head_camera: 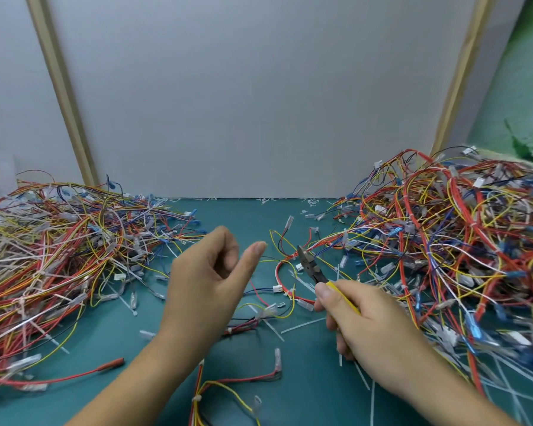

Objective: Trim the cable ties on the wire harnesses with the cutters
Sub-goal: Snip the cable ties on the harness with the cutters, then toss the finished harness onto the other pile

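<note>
- the left hand [206, 272] hovers over the middle of the green bench [228, 216]; its fingers are loosely curled, the thumb stretches toward 1 o'clock, and it holds nothing.
- the right hand [366, 321], at 4 o'clock from the left hand, grips the yellow handles of the cutters [313, 265].
- the cutters' dark tip points toward 11 o'clock, over a loose harness [277, 289] of red and yellow wires lying between the hands.
- the left pile [59, 247] of harnesses sits at 9 o'clock, and the taller right pile [459, 241] at 3 o'clock.
- white tie offcuts [302, 325] lie scattered on the bench near the right hand.
</note>
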